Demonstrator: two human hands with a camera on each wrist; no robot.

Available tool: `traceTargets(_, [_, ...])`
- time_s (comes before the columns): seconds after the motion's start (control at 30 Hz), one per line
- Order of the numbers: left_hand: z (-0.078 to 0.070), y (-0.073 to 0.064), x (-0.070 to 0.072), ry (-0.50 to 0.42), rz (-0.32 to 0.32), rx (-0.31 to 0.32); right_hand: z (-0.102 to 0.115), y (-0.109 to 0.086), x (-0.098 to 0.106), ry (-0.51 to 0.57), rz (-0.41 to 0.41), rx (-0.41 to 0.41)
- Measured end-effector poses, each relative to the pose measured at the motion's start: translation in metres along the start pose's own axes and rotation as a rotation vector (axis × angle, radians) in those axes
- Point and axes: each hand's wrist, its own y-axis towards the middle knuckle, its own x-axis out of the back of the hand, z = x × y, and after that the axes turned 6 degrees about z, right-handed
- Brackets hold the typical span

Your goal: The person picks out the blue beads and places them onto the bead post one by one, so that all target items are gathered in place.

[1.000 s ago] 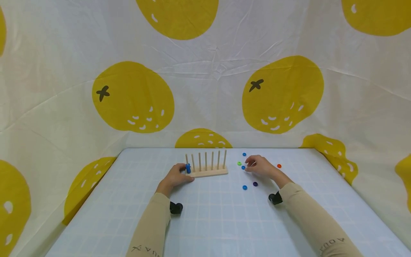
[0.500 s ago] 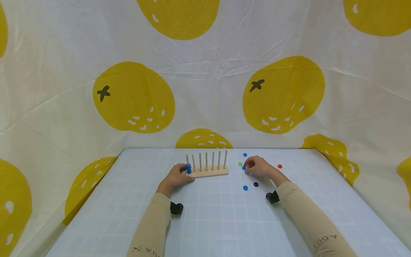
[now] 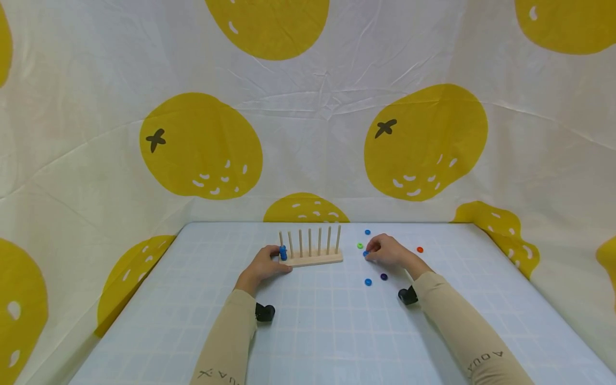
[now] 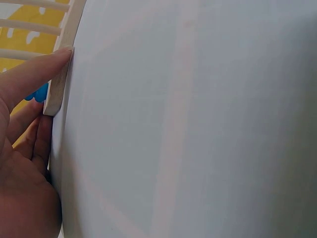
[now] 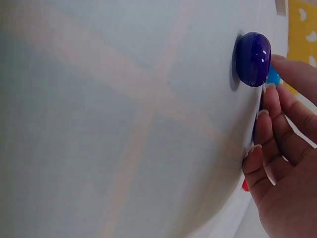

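Note:
A wooden peg rack point(image 3: 315, 260) with several upright pegs stands on the table, blue rings point(image 3: 283, 253) stacked on its leftmost peg. My left hand point(image 3: 262, 264) grips the rack's left end; in the left wrist view the thumb point(image 4: 37, 74) lies along the front edge of the base, the other fingers behind. To the right of the rack, my right hand point(image 3: 389, 251) pinches a small blue ring point(image 3: 366, 253) at the tabletop. In the right wrist view that blue ring point(image 5: 273, 77) is mostly hidden by the fingers and a dark purple ring point(image 5: 254, 59).
Loose rings lie around the right hand: a green one point(image 3: 360, 246), a blue one point(image 3: 368, 232) farther back, an orange-red one point(image 3: 420, 249) to the right, and a dark purple ring point(image 3: 383, 277) and another blue ring point(image 3: 368, 282) nearer. A patterned curtain point(image 3: 313, 133) stands behind the table.
My right thumb and fingers have come together on the blue ring, and it has shifted slightly toward me. The left hand and rack stay in place.

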Motion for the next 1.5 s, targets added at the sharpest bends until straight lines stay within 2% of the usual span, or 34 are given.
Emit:
traceTargets(0.2, [0.001,0.001,-0.001,-0.015,-0.001,0.018,-0.001,0.0,-0.001,-0.029,-0.005,0.012])
traceTargets(0.67, [0.004,0.001,-0.001,-0.003,0.0,0.007,0.002,-0.001,0.0,-0.068,-0.03,0.072])
traceTargets(1.27, [0.001,0.001,0.0,0.006,-0.003,0.003,0.03,-0.013,0.002,-0.069,-0.138,0.321])
traceTargets(1.5, [0.001,0.001,0.0,-0.001,-0.001,0.006,0.046,-0.018,-0.002,-0.062,-0.167,0.377])
